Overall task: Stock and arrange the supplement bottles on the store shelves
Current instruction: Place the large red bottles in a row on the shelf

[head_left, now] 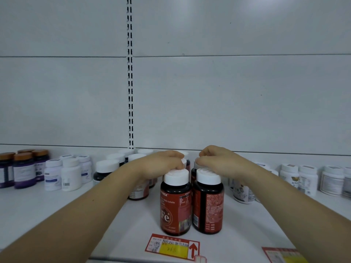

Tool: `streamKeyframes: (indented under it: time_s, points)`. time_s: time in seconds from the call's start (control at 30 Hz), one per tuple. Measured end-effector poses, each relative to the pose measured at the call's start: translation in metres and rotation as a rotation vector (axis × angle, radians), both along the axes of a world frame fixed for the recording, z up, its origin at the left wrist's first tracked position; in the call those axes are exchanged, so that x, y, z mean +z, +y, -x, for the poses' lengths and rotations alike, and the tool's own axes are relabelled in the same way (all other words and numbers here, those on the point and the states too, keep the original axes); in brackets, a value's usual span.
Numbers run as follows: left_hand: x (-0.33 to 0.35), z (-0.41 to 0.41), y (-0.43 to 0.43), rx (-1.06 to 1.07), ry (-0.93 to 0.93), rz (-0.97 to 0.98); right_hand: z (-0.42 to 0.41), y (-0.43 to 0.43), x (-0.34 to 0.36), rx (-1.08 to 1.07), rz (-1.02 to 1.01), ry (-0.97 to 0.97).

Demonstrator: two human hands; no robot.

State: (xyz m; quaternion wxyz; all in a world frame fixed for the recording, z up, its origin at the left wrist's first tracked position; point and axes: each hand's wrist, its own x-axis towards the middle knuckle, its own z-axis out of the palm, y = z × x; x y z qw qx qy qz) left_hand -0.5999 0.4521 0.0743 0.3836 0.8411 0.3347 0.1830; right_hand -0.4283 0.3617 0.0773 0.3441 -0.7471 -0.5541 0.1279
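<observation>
Toward the left of the frame, purple bottles (24, 169) and white bottles (70, 174) stand at the back of the shelf (57, 215), well apart from the work. Just left of centre, the left hand (165, 164) reaches over the left front bottle (175, 205), a red iron supplement with a white cap. Its fingers (177, 165) are curled down and pinch the cap of the left rear bottle (183, 161) directly behind. Just right of centre, the right hand (218, 162) does the same over the right front bottle (208, 204), curled round the cap of the right rear bottle (194, 172), which is mostly hidden. Farther right, white jars (307, 179) line the back.

Both hands pass low over the front caps, and the left one seems to touch its cap. Dragging the rear pair could therefore tip the front bottles toward the shelf edge by the price tag (172, 247). A cap-only grip may also slip or twist a lid loose.

Each rear bottle sits directly under its fingertips, touching them. The front pair stands just below the palms, lower in the frame.
</observation>
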Motion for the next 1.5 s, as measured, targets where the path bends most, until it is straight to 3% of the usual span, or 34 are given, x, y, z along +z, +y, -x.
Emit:
streamKeyframes:
  time_s: [0.37, 0.57, 0.87, 0.97, 1.27, 1.4, 1.5]
  points:
    - [0.023, 0.008, -0.006, 0.014, 0.066, -0.178, -0.011, 0.042, 0.023, 0.071, -0.048, -0.112]
    - [0.001, 0.011, -0.031, -0.036, 0.151, -0.313, -0.007, 0.077, 0.022, 0.128, 0.122, -0.387]
    - [-0.005, 0.011, -0.035, -0.020, 0.116, -0.330, -0.012, 0.103, 0.016, 0.164, 0.082, -0.453]
    - [-0.005, 0.012, -0.036, -0.028, 0.104, -0.320, -0.013, 0.099, 0.018, 0.117, -0.061, -0.355]
    - [-0.009, 0.011, -0.030, 0.034, 0.017, -0.198, 0.005, 0.031, 0.056, 0.006, -0.809, 0.136]
    - [-0.007, 0.011, -0.023, 0.034, -0.187, -0.145, 0.020, 0.001, 0.053, 0.083, -0.814, 0.295]
    - [-0.005, 0.015, -0.022, -0.012, -0.128, -0.217, 0.026, -0.008, 0.042, 0.084, -0.780, 0.340]
